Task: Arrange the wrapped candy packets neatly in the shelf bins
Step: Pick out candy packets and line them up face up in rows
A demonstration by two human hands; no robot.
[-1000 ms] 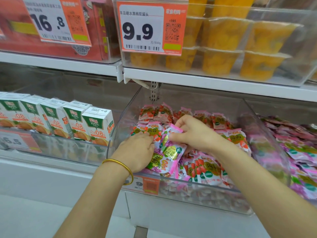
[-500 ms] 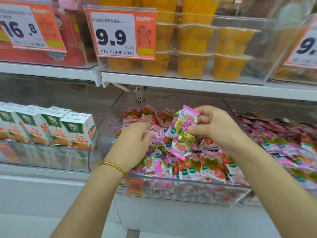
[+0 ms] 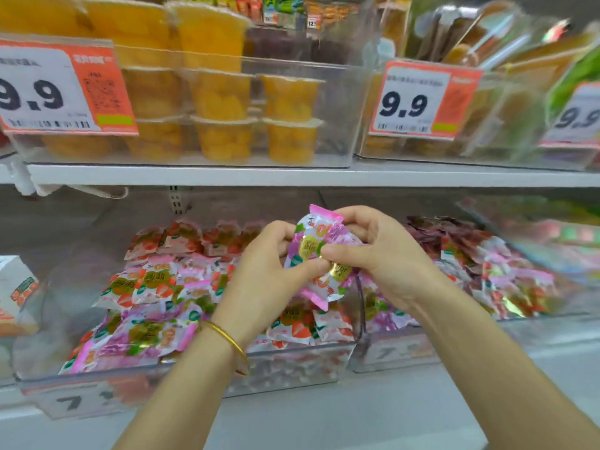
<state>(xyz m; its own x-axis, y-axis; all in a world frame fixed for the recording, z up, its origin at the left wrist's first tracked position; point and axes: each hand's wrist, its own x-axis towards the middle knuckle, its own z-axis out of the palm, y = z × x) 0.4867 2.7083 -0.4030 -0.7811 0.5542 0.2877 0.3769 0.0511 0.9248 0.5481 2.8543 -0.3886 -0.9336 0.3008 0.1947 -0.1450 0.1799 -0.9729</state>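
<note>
Both hands meet at frame centre, raised above the bin [image 3: 292,371].

- Left hand [image 3: 269,274]: fingers curled, thumb and fingertips pinching the lower left side of the held packets [image 3: 313,251]. A bangle [image 3: 227,336] sits on the wrist.
- Right hand [image 3: 383,254]: fingers curled round the upper right side of the same packets, thumb pressing on their front.
- Held packets: a small pink bunch, tilted, clear of the pile [image 3: 156,287]. The exact count cannot be told.
- Pile: loose pink and red packets fill the bin, lower centre and lower left of the frame.
- Right bin [image 3: 396,352]: just beside the first, centre right, and also full of packets.
- Shelf [image 3: 227,175]: above the bins, it carries clear tubs of stacked orange fruit cups [image 3: 220,95].
- Tag [image 3: 418,100]: upper right, reads 9.9.
- Carton [image 3: 16,287]: at the left edge, partly cut off.
</note>
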